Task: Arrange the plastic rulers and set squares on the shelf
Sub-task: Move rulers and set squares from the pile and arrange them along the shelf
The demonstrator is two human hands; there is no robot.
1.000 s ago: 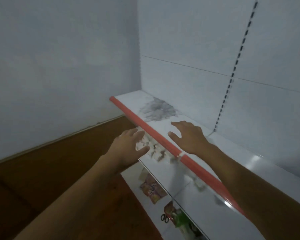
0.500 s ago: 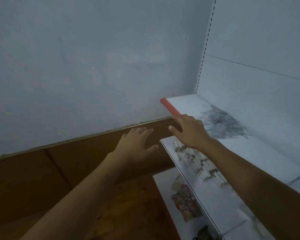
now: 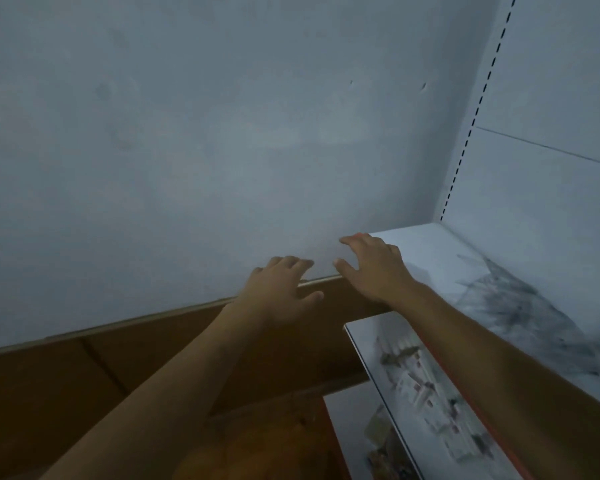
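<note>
A heap of clear plastic rulers and set squares lies on the white top shelf against its back panel, blurred and greyish. My right hand hovers over the shelf's left front corner, fingers spread, holding nothing. My left hand is stretched out left of the shelf, above the floor, fingers spread and empty. Both hands are well left of the heap.
A grey wall fills the left and centre. Below the top shelf a lower shelf carries several small white packets. A still lower shelf holds coloured packs. The floor is brown wood.
The view has swung left, so the shelf now sits at the right edge. Both hands have drifted toward the shelf's left end and stay spread and empty.
</note>
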